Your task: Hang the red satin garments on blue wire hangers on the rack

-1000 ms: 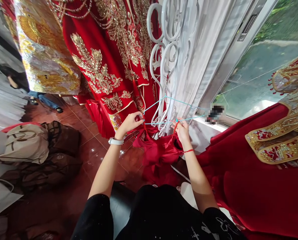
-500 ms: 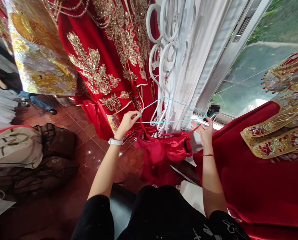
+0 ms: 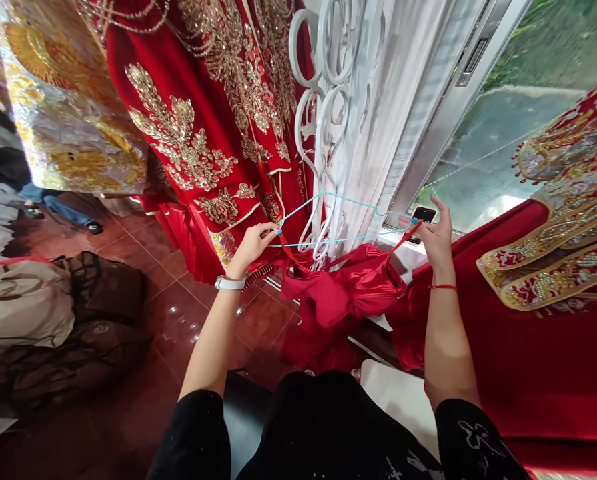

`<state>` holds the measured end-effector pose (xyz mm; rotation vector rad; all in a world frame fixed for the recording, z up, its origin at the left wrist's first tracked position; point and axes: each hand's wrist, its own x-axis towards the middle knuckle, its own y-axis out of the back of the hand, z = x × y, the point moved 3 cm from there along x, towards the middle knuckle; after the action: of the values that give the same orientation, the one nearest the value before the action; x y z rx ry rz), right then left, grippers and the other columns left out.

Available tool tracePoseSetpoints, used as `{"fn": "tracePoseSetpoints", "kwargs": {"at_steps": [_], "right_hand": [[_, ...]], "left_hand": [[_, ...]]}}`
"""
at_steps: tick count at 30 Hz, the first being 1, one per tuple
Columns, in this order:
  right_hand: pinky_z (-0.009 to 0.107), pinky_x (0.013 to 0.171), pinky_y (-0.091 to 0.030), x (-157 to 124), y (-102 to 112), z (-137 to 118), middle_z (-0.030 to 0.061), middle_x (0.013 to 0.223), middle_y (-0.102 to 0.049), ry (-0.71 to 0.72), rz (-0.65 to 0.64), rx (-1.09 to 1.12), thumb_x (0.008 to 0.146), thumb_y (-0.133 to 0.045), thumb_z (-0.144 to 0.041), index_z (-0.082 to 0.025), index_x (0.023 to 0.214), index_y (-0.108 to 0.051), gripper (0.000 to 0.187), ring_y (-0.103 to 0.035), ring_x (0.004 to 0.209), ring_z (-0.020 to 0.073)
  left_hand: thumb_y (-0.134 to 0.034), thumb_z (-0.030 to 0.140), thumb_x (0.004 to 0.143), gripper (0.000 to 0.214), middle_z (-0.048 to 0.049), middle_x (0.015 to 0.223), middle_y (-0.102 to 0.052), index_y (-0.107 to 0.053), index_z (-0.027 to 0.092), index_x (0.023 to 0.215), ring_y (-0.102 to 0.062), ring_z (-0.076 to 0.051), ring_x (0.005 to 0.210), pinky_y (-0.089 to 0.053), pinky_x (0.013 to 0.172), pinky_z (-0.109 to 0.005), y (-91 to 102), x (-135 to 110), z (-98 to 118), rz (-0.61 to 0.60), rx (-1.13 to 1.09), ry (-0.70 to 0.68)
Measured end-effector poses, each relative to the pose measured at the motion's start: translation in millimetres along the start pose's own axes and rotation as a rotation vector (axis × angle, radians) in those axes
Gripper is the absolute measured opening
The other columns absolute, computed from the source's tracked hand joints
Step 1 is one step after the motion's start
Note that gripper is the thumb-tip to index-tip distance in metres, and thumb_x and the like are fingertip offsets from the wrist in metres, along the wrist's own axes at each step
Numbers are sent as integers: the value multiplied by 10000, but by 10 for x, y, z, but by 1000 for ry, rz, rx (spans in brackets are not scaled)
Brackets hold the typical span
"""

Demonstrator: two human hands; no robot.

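Pinching red straps (image 3: pixel 403 239) at blue hanger (image 3: pixel 322 192), beige bag (image 3: pixel 31 303), contents hidden

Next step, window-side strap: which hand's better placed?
Right, likely: the right hand pinches that red strap at the window-side end of the blue hanger; the left hand is at the opposite end.

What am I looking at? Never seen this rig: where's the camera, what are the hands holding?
No machine here: just a person's two bare hands, seen from a camera worn on the head, looking forward and down. The left hand pinches a red strap by one end of a thin blue hanger. The right hand pinches another strap near the other end. Both straps belong to a red garment hanging below. A dark phone-like device lies beside the right hand, near the window. At left, bags rest on the tiled floor.
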<state>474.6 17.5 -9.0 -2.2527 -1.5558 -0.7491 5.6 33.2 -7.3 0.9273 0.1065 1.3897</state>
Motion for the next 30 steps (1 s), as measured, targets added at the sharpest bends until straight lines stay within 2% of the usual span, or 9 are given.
{"fn": "tracePoseSetpoints", "kwargs": {"at_steps": [6,12,18,21,24,26,27,28,30], "right_hand": [[393,719,-674,256,-241,-127,110,1235,-758,34,-159,0,764,-821,-385,-304,1532,-437,863,-806,985,298],[411,724,-656,259,-527,-306,129,1229,-776,79,-287,-52,823,-756,-366,-296,1593,-359,869,-808,890,275],[387,698,-627,173,-586,-484,115,1202,-781,67,-403,-232,845,-687,-297,-285,1573,-401,781,-783,818,244],[389,740,-609,144,-593,-542,91,1062,-802,50,-423,-339,845,-645,-248,-261,1507,-480,682,-763,840,250],[404,807,-583,124,-620,-516,31,858,-775,43,-455,-377,852,-607,-219,-261,1423,-558,574,-729,841,245],[412,840,-567,130,-642,-450,1,786,-732,44,-480,-349,854,-594,-215,-269,1394,-586,543,-696,801,229],[418,859,-559,142,-651,-408,-6,783,-716,43,-492,-325,850,-593,-215,-276,1388,-595,542,-682,788,222],[425,886,-551,160,-658,-367,-8,798,-707,42,-502,-300,841,-594,-214,-284,1380,-605,543,-674,791,217],[437,947,-534,210,-666,-305,-4,858,-701,46,-517,-262,811,-607,-214,-302,1352,-624,549,-670,843,218]], "left_hand": [[-610,444,948,309,-101,1024,-791,-761,177,982,-716,-260,888,-558,875,-389,55,24,52,-5,5,-6],[-598,397,957,276,-88,1004,-795,-759,174,977,-703,-246,871,-548,873,-370,71,-26,116,-21,41,2],[-586,375,975,272,-112,1071,-771,-754,174,1047,-685,-251,931,-539,903,-387,2,-53,66,33,71,24],[-549,364,1006,282,-102,996,-728,-741,187,1113,-640,-253,939,-524,950,-427,-57,-81,66,47,150,9],[-556,335,1004,374,-130,1179,-652,-649,206,1343,-585,-284,1149,-455,1097,-493,-111,-248,105,171,226,-4],[-593,318,979,547,-176,1397,-538,-507,200,1506,-492,-319,1340,-382,1186,-529,-165,-468,122,291,252,14],[-596,310,972,608,-194,1464,-490,-448,190,1550,-447,-330,1405,-356,1213,-537,-210,-596,121,308,253,20],[-585,304,973,622,-202,1488,-479,-427,184,1563,-433,-331,1430,-345,1227,-539,-272,-722,113,262,241,11],[-550,294,986,504,-168,1432,-566,-524,218,1483,-497,-310,1385,-339,1241,-555,-423,-950,69,31,209,-7]]}}
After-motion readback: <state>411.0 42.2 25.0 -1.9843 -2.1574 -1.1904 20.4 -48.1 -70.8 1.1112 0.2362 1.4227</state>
